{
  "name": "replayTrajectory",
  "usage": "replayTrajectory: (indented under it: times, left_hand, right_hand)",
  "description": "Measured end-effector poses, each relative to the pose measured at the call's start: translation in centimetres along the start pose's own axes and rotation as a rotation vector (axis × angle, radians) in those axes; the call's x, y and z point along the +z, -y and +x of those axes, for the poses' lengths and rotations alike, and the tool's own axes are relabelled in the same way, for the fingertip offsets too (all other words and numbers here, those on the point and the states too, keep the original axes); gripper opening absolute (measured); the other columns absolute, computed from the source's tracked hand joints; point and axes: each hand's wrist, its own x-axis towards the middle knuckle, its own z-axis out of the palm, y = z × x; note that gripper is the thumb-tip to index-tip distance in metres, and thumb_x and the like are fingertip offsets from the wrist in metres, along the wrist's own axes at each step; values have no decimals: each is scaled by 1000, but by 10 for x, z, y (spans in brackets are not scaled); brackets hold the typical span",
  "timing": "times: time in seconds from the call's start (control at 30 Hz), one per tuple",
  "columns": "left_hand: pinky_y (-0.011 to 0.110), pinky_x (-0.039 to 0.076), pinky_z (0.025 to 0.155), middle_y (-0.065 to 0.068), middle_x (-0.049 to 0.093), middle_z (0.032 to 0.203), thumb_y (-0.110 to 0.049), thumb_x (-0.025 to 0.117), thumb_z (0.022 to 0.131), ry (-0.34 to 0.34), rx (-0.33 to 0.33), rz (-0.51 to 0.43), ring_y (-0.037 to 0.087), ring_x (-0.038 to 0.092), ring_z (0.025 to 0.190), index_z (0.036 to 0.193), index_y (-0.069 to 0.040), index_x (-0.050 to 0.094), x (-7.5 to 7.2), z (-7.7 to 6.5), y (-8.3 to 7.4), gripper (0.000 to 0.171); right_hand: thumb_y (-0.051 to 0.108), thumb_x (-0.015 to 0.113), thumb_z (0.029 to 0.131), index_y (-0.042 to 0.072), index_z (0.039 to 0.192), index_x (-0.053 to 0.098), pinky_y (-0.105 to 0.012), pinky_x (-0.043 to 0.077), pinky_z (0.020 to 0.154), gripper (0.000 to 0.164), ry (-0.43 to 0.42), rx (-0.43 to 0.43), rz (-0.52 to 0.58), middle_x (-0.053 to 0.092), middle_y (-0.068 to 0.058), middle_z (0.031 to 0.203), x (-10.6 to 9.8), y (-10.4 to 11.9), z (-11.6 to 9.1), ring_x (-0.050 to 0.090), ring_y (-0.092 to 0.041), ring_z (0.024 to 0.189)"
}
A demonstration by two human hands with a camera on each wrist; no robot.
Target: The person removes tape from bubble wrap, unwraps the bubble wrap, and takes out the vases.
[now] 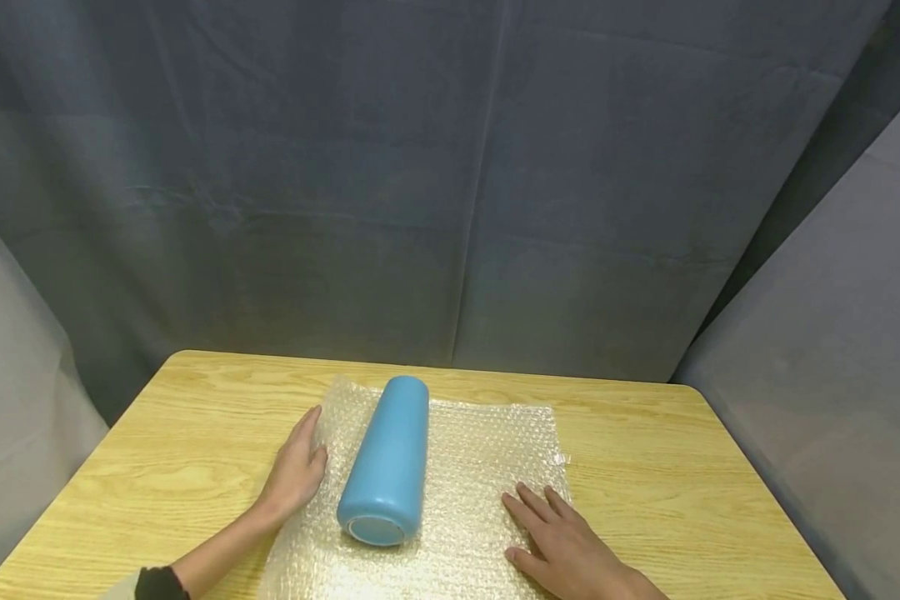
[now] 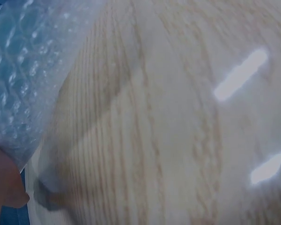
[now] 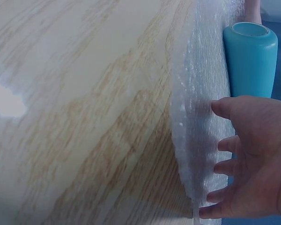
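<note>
The blue vessel (image 1: 392,462) lies on its side upon the sheet of bubble wrap (image 1: 487,458), left of the sheet's middle in the head view. Taking 12 o'clock as straight away from the person, its long axis is almost in line with the view: the narrow end points between 12 and 1 o'clock, and the wide base, with a ring on it, faces the person between 6 and 7 o'clock. So one long flank looks to each hand, which I judge is the relation that matters most here.

The left hand (image 1: 297,471) is the nearer one, at 9 o'clock from the vessel, by the left edge of the wrap and apart from the vessel. Its fingers reach forward and the thumb stands away from them; whether they pinch the edge, I cannot tell, even from the left wrist view.

The right hand (image 1: 566,546) is farther, at about 4 o'clock, over the right part of the wrap. Its fingers are spread and extended, none is curled round anything; from it the vessel lies at about 10 o'clock.

Beyond the wrap, bare wooden table (image 1: 667,475) shows at 9, 12 and 3 o'clock, and a dark curtain (image 1: 360,167) hangs behind it at 12.
</note>
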Motion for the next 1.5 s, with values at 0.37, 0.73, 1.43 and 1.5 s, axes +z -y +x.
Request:
replayTrajectory:
  times: [0.37,0.73,1.43,1.5]
  left_hand:
    - [60,25,112,34,22,156,5,47,98,-32,77,78,51,25,140,151,11,26,2,0,2,58]
    - [55,31,111,21,28,159,7,55,95,-78,222,203,43,33,141,151,5,35,2,-2,5,60]
    - [58,40,105,20,45,149,-5,66,94,-91,445,371,40,48,131,145,1,47,1,-3,8,55]
    - [58,40,105,19,45,149,-9,64,96,-83,439,381,40,49,131,145,0,48,1,-2,7,52]
  right_hand:
    - [52,51,101,9,154,37,-69,22,109,70,10,12,8,31,-21,158,-1,1,0,24,-53,141]
    - [50,51,101,7,154,38,-69,22,110,69,11,7,-4,31,-22,157,-2,2,0,25,-51,142]
    - [48,53,101,5,154,37,-69,21,110,70,21,3,-1,31,-23,157,-4,4,-1,25,-49,142]
    - [48,53,101,5,154,37,-69,22,110,70,18,2,-5,31,-23,157,-4,4,-1,25,-50,142]
